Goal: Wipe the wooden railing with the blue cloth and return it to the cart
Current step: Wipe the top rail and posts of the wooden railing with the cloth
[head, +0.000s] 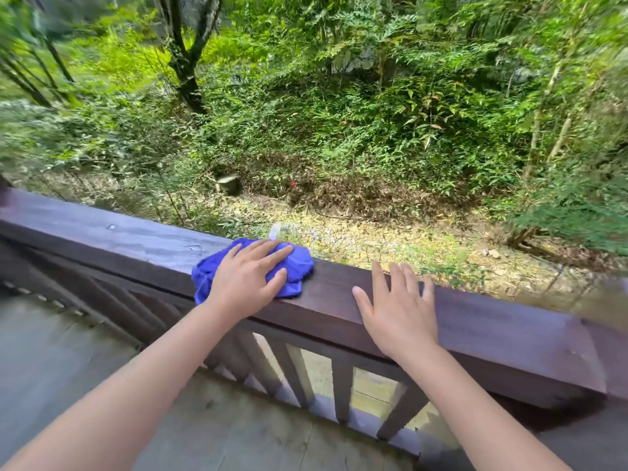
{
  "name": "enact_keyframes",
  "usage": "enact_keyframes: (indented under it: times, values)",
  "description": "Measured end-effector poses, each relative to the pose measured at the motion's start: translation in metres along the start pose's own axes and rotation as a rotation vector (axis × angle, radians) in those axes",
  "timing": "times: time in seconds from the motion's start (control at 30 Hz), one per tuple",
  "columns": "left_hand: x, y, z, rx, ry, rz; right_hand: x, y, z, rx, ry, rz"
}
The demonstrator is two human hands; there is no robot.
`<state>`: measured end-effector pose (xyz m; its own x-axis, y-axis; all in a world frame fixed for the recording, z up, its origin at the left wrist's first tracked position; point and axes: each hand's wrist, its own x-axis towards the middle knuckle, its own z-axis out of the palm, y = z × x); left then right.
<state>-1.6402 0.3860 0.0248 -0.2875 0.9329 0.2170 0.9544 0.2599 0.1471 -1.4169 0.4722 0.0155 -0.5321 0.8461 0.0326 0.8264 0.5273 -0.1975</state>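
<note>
Hands occupy the top of the wooden railing (475,321), one working and one bracing. The left hand (246,283) lies palm-down on the blue cloth (292,266) with fingers spread flat — not pinching or gripping, only pressing the fabric against the wood. This flat contact probably serves to spread pressure over a wide patch, so the cloth drags evenly along the rail. The cloth itself is bunched, sitting on the rail's top face, with one edge hanging slightly over the near side.

The right hand (401,317) rests just beside it, bare and holding nothing, fingers splayed and reaching toward the far edge of the rail. Its placement suggests a steadying support while the body leans forward.

Both forearms extend straight from the lower corners of the view, wrists roughly level with the rail top.

The rail surface to the left of the cloth shows a paler sheen — possibly damp, though this cannot be confirmed. Below the rail, slanted balusters (339,385) stand above a grey deck floor (68,351). Dense vegetation (339,113) lies beyond. The cart is not in view.
</note>
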Motion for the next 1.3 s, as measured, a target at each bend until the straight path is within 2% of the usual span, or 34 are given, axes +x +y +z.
enact_keyframes:
  times: [0.13, 0.23, 0.33, 0.4, 0.53, 0.63, 0.7, 0.77, 0.9, 1.13, 1.2, 1.3]
  values:
    - [-0.005, -0.083, -0.017, 0.025, 0.043, -0.032, 0.011, -0.034, 0.006, -0.011, -0.009, -0.007]
    - [-0.006, -0.13, -0.023, 0.024, 0.067, -0.147, 0.02, -0.063, 0.012, -0.025, -0.005, -0.01]
    - [0.002, -0.126, -0.014, 0.056, 0.047, -0.352, 0.031, -0.096, 0.019, -0.007, -0.018, -0.028]
    - [0.007, -0.105, -0.004, 0.032, 0.046, -0.397, 0.038, -0.119, 0.025, -0.006, -0.007, -0.048]
    - [-0.004, -0.085, -0.001, -0.006, 0.046, -0.034, 0.045, -0.156, 0.036, -0.044, 0.035, -0.105]
    - [-0.008, -0.121, -0.015, -0.015, -0.03, 0.236, 0.046, -0.165, 0.04, -0.078, 0.079, -0.091]
    - [-0.007, -0.153, -0.022, 0.016, -0.054, 0.307, 0.046, -0.168, 0.041, -0.098, 0.077, -0.061]
    - [-0.005, -0.185, -0.03, 0.02, -0.041, 0.293, 0.047, -0.175, 0.04, -0.102, 0.066, -0.035]
    - [-0.004, -0.246, -0.04, 0.01, 0.002, 0.199, 0.056, -0.209, 0.042, -0.097, 0.051, -0.036]
    - [-0.003, -0.327, -0.045, 0.01, 0.131, 0.01, 0.082, -0.285, 0.06, -0.046, 0.029, -0.144]
    - [0.002, -0.338, -0.043, 0.03, 0.157, -0.173, 0.088, -0.302, 0.064, -0.036, 0.026, -0.16]
    - [0.02, -0.329, -0.042, 0.012, 0.126, -0.542, 0.095, -0.32, 0.068, -0.033, 0.011, -0.144]
